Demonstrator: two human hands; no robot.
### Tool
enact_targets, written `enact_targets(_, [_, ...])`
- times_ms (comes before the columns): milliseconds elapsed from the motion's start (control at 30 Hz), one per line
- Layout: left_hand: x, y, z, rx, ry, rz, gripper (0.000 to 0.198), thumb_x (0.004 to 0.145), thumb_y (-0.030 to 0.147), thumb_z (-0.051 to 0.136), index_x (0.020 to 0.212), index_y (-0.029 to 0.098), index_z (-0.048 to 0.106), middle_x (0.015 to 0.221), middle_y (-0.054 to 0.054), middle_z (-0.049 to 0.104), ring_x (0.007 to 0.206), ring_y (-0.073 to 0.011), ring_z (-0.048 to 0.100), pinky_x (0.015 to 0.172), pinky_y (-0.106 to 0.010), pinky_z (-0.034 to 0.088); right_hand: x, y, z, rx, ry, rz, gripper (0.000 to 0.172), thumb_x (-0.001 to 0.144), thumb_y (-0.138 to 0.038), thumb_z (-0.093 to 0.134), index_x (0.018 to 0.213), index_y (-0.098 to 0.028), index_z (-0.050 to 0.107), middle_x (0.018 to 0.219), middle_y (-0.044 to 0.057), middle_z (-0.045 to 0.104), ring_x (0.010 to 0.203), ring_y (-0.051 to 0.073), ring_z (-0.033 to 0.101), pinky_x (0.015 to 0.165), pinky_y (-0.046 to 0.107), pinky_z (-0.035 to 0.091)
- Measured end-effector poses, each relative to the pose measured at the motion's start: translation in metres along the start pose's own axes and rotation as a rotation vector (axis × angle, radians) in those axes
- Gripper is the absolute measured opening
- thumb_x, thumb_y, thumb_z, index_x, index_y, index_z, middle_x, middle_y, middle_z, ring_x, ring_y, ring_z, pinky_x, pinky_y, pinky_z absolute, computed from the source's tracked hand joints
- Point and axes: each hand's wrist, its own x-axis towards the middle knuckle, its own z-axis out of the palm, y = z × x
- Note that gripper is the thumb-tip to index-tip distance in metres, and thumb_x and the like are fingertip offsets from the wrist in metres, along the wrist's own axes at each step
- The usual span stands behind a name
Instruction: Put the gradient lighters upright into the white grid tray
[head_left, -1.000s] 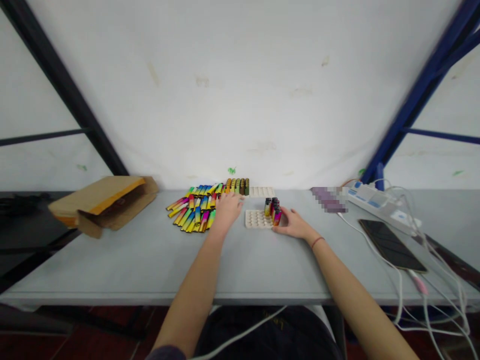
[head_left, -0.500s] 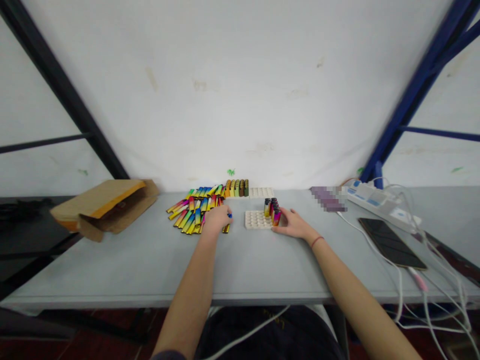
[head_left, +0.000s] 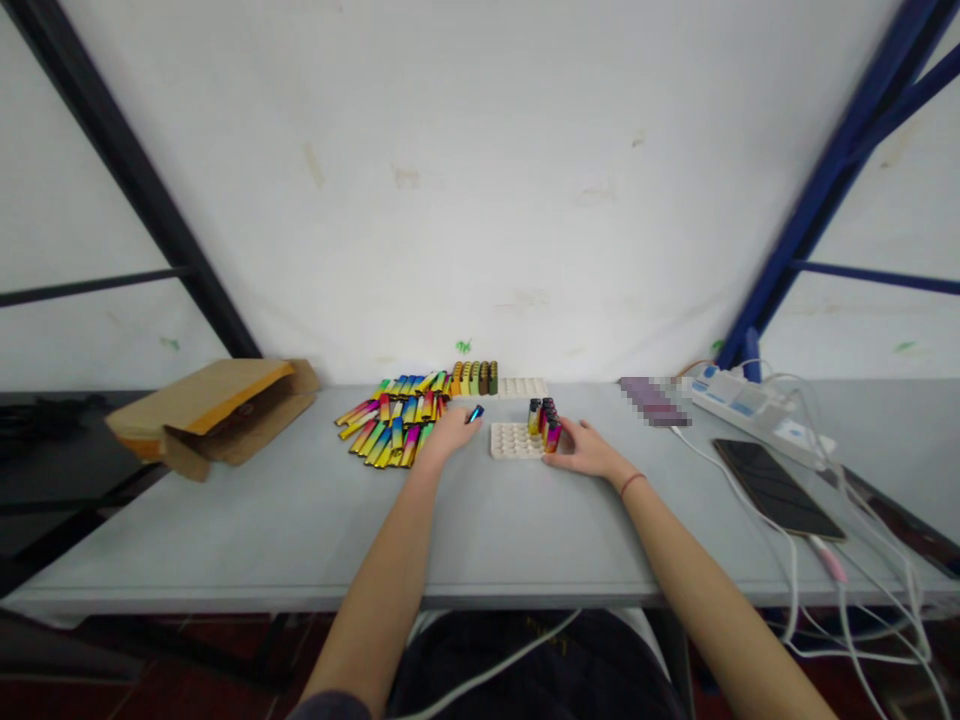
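Note:
My left hand [head_left: 450, 434] is closed on a shiny blue tube with black ends [head_left: 475, 413], tilted in the fingertips left of a white tray with round holes [head_left: 511, 440]. Gripping the right end of that tray is my right hand [head_left: 589, 449], its thumb at the front corner and its fingers along the side. Several shiny tubes with black tops [head_left: 551, 432] stand upright in the tray's right-hand holes. Left of my left hand, a loose pile of metallic rainbow-coloured tubes [head_left: 382, 435] lies on the table, partly hidden by the hand.
Against the wall stand several upright tubes in rows [head_left: 474, 378], beside another white tray [head_left: 523, 387]. An open cardboard box [head_left: 202, 405] lies at the left. On the right are a phone [head_left: 776, 488], a power strip [head_left: 757, 410], white cables and a purple item [head_left: 652, 400], partly blurred.
My left hand has moved right, away from the pile, and the blue tube now shows clearly in its fingers. My right hand stays at the tray.

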Motion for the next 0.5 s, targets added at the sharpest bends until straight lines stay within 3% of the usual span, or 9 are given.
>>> enact_targets(167, [0.005,0.002,0.013,-0.416,0.116,-0.152,0.019,0.08,0.032,0.063,0.081,0.02,0.049,0.066,0.002,0.06,0.054,-0.0124,0.06,0.055,-0.023,0.046,0.0,0.001,0.001,0.001,0.018,-0.006,0.068,0.077,-0.054,0.067,0.131,-0.014,0.052,0.113,0.014,0.068,0.101,0.03,0.062,0.104,0.052,0.035])
enact_targets(267, [0.004,0.005,0.019,-0.68,0.098,-0.173,0.026,0.081,0.038,0.063,0.088,0.021,0.045,0.064,0.005,0.056,0.052,-0.0095,0.057,0.058,-0.023,0.048,0.0,0.001,0.001,0.002,0.02,0.002,0.069,0.076,-0.053,0.068,0.131,-0.014,0.052,0.109,0.013,0.069,0.099,0.03,0.062,0.1,0.05,0.039])
enact_targets(433, [0.003,0.007,0.027,-0.782,0.016,-0.176,0.026,0.081,0.04,0.062,0.091,0.021,0.046,0.057,0.01,0.046,0.039,-0.0046,0.041,0.043,-0.016,0.034,-0.001,0.0,0.0,-0.01,0.01,0.006,0.069,0.076,-0.054,0.067,0.131,-0.015,0.053,0.105,0.011,0.069,0.098,0.029,0.061,0.097,0.048,0.041])
enact_targets(500, [0.005,0.005,0.031,-0.748,0.049,-0.203,0.029,0.086,0.048,0.054,0.086,0.021,0.045,0.053,0.01,0.041,0.035,-0.0043,0.033,0.039,-0.016,0.027,-0.001,-0.001,-0.001,-0.016,0.005,0.015,0.068,0.077,-0.055,0.066,0.13,-0.014,0.054,0.105,0.012,0.069,0.099,0.03,0.061,0.095,0.047,0.042])
